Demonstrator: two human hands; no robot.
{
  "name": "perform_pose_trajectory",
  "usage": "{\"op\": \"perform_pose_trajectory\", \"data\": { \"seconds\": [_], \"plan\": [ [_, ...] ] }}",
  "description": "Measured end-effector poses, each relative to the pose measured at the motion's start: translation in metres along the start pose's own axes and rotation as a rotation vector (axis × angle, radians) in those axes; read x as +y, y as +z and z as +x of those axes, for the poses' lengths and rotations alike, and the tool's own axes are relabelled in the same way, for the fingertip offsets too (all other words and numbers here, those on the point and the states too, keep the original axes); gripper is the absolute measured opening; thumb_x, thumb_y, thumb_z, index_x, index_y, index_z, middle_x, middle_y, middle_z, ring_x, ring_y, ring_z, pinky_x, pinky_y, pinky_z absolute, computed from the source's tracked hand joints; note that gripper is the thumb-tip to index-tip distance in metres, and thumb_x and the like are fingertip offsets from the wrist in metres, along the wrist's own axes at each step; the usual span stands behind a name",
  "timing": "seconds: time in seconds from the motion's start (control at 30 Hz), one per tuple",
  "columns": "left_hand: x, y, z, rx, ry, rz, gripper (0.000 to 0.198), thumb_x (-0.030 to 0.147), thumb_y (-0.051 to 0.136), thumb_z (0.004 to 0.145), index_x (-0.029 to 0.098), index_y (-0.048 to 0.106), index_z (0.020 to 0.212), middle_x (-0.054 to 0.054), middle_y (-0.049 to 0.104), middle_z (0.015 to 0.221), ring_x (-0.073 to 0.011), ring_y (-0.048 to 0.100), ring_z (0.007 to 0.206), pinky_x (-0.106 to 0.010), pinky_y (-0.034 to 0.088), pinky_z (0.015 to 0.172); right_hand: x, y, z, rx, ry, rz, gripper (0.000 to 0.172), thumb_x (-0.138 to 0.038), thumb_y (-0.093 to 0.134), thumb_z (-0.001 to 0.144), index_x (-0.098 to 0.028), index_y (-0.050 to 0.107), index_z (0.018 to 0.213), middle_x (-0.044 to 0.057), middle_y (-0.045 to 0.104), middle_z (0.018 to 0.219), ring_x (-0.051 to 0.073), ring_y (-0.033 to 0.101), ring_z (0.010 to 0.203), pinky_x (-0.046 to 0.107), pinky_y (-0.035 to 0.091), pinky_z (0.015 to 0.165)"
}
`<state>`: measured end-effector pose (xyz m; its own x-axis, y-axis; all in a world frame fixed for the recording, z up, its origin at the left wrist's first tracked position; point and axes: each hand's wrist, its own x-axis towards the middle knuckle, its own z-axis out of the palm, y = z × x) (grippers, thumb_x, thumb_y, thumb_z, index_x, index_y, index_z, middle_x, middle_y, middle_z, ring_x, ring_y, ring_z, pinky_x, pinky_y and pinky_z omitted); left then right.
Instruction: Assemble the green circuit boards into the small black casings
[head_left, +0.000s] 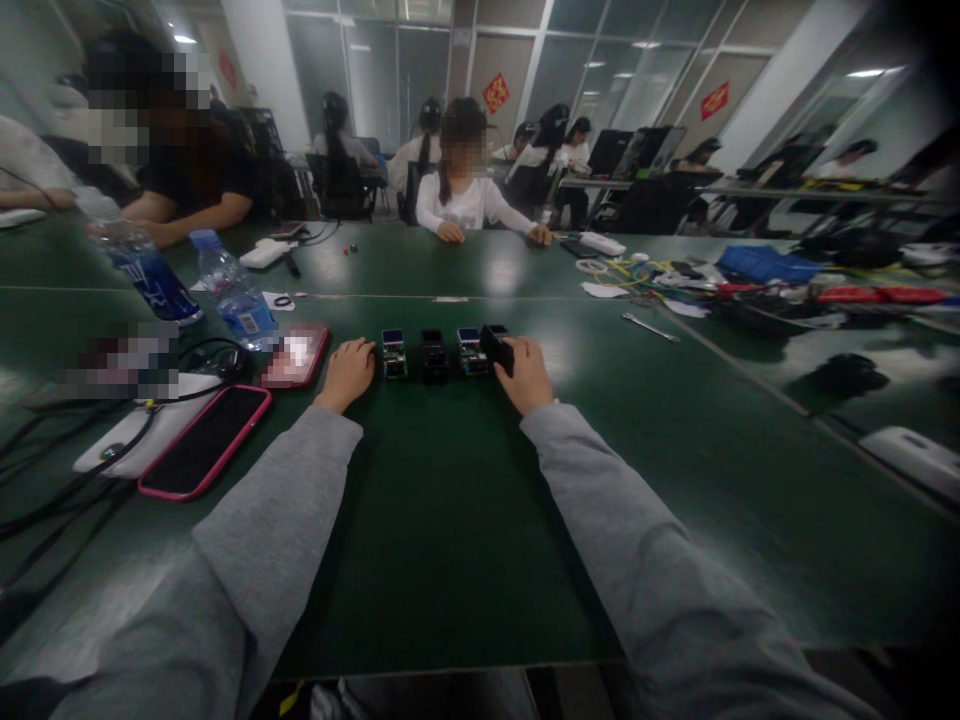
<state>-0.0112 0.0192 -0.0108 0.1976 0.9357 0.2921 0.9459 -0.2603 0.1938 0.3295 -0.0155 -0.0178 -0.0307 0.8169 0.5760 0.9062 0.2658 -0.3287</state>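
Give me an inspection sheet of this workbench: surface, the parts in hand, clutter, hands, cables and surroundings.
Surface: green table, glossy.
Job's things: three small modules in a row; a black block at its right end.
Clutter: two phones, two water bottles, a wrench.
Hands: left hand at the row's left end, grip unclear; right hand grips the black block.
Cables: black cables at the left edge.
Surroundings: seated people across the table; glass partitions behind.
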Motion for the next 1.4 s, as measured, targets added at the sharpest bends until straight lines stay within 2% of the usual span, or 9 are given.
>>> {"op": "perform_pose_trajectory", "data": {
  "seconds": [0.17, 0.43, 0.6, 0.7, 0.87, 0.97, 1.17, 1.27, 1.4],
  "plan": [
    [0.001, -0.001, 0.000, 0.006, -0.004, 0.008, 0.043, 0.026, 0.033, 0.096, 0.015, 0.055, 0.132, -0.014, 0.051, 0.143, -0.0261, 0.046, 0.131, -0.046, 0.038, 0.108, -0.001, -0.001, -0.001, -0.024, 0.044, -0.041, 0.044, -0.026, 0.057, 0.085, -0.016, 0.052, 0.127, 0.018, 0.045, 0.123, 0.032, 0.047, 0.116, 0.049, 0.045, 0.098],
    [0.000, 0.000, 0.000, 0.008, -0.005, 0.003, 0.044, 0.027, 0.033, 0.096, 0.015, 0.055, 0.132, -0.014, 0.051, 0.143, -0.0264, 0.045, 0.132, -0.047, 0.038, 0.109, -0.022, -0.017, 0.000, 0.189, 0.038, -0.049, 0.040, -0.033, 0.037, 0.096, -0.016, 0.051, 0.129, 0.017, 0.043, 0.135, 0.032, 0.038, 0.127, 0.054, 0.036, 0.104],
    [-0.003, 0.003, 0.001, 0.003, -0.005, 0.000, 0.044, 0.029, 0.033, 0.096, 0.016, 0.055, 0.132, -0.013, 0.051, 0.143, -0.0266, 0.045, 0.132, -0.047, 0.039, 0.108, -0.050, -0.011, -0.007, -0.048, -0.225, 0.014, 0.049, -0.040, 0.037, 0.097, -0.019, 0.040, 0.142, 0.013, 0.034, 0.150, 0.029, 0.031, 0.138, 0.051, 0.033, 0.111],
    [-0.003, 0.004, 0.001, 0.013, -0.003, -0.003, 0.044, 0.029, 0.033, 0.096, 0.017, 0.055, 0.132, -0.012, 0.051, 0.143, -0.0260, 0.045, 0.132, -0.047, 0.038, 0.108, -0.057, -0.005, -0.009, -0.181, -0.303, 0.014, 0.047, -0.045, 0.041, 0.097, -0.019, 0.049, 0.135, 0.013, 0.038, 0.148, 0.029, 0.032, 0.138, 0.050, 0.038, 0.107],
    [-0.002, 0.003, 0.001, 0.014, -0.005, 0.007, 0.043, 0.027, 0.033, 0.096, 0.017, 0.056, 0.131, -0.013, 0.052, 0.142, -0.0259, 0.046, 0.131, -0.047, 0.039, 0.108, -0.057, -0.009, -0.010, -0.105, -0.222, -0.007, 0.036, -0.045, 0.042, 0.097, -0.019, 0.064, 0.110, 0.013, 0.053, 0.128, 0.030, 0.049, 0.120, 0.049, 0.044, 0.100],
    [-0.002, 0.003, 0.000, 0.020, 0.002, 0.006, 0.044, 0.026, 0.032, 0.096, 0.015, 0.056, 0.132, -0.013, 0.052, 0.142, -0.0263, 0.046, 0.131, -0.047, 0.039, 0.108, -0.056, -0.008, -0.010, -0.035, -0.179, -0.006, 0.046, -0.042, 0.048, 0.093, -0.014, 0.053, 0.128, 0.018, 0.047, 0.134, 0.032, 0.046, 0.124, 0.050, 0.043, 0.103],
    [-0.002, 0.001, 0.000, 0.014, -0.005, -0.006, 0.043, 0.028, 0.033, 0.096, 0.017, 0.055, 0.132, -0.013, 0.051, 0.143, -0.0263, 0.045, 0.132, -0.048, 0.039, 0.108, -0.058, 0.002, -0.016, -0.123, -0.126, 0.011, 0.050, -0.024, 0.040, 0.091, -0.013, 0.043, 0.140, 0.019, 0.036, 0.147, 0.034, 0.044, 0.130, 0.053, 0.043, 0.105],
    [-0.001, 0.000, -0.001, 0.009, -0.003, -0.008, 0.044, 0.028, 0.032, 0.097, 0.015, 0.055, 0.132, -0.014, 0.051, 0.143, -0.0261, 0.045, 0.132, -0.047, 0.038, 0.108, -0.066, -0.012, -0.034, -0.143, -0.141, 0.030, 0.050, -0.023, 0.039, 0.091, -0.012, 0.043, 0.140, 0.019, 0.035, 0.149, 0.033, 0.044, 0.131, 0.052, 0.045, 0.105],
    [0.000, 0.000, -0.002, 0.009, -0.004, -0.011, 0.044, 0.026, 0.032, 0.096, 0.016, 0.055, 0.132, -0.013, 0.051, 0.143, -0.0258, 0.045, 0.132, -0.047, 0.038, 0.108, -0.063, -0.057, -0.083, -0.232, -0.246, 0.058, 0.053, -0.029, 0.039, 0.093, -0.021, 0.039, 0.145, 0.012, 0.032, 0.153, 0.030, 0.048, 0.129, 0.051, 0.049, 0.102]
  ]
}}
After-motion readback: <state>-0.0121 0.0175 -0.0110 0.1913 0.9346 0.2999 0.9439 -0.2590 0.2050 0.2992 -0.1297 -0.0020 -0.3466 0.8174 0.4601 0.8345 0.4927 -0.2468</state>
